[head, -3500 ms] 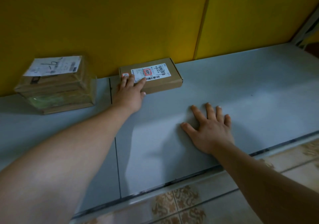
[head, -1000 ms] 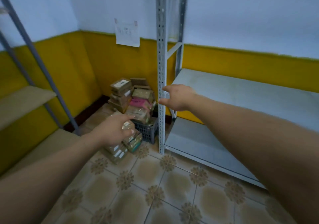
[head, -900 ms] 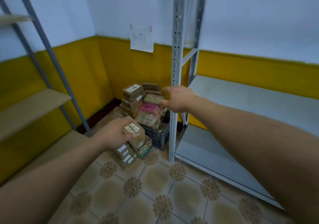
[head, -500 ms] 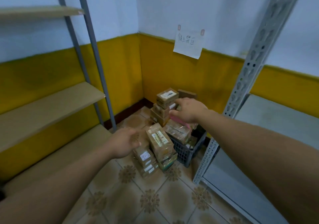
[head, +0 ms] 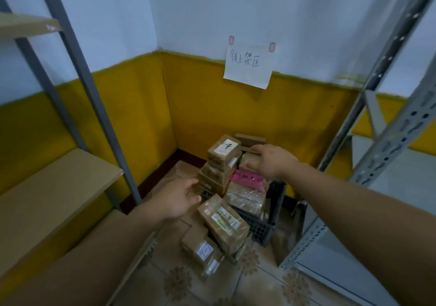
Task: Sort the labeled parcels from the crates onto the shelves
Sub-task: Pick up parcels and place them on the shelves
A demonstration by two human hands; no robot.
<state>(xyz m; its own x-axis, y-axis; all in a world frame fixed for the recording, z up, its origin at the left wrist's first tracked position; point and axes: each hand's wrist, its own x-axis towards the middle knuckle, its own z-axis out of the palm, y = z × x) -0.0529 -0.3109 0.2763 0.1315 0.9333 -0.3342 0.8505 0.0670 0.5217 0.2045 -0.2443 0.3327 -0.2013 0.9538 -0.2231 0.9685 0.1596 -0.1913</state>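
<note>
Fetching the next parcel looks like the step in hand: the left hand [head: 179, 198] and right hand [head: 274, 163] reach out empty, fingers loosely spread, over the parcels [head: 224, 150] stacked in and beside the black crate [head: 262, 228] on the floor. Next, 1 top parcel needs gripping and its label reading.

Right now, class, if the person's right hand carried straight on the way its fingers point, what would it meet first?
Probably the tape-wrapped brown cardboard parcel lying above the flat pink parcel: the right hand reaches with straight fingers just over it. Depth is unclear, so they may be touching.
</note>
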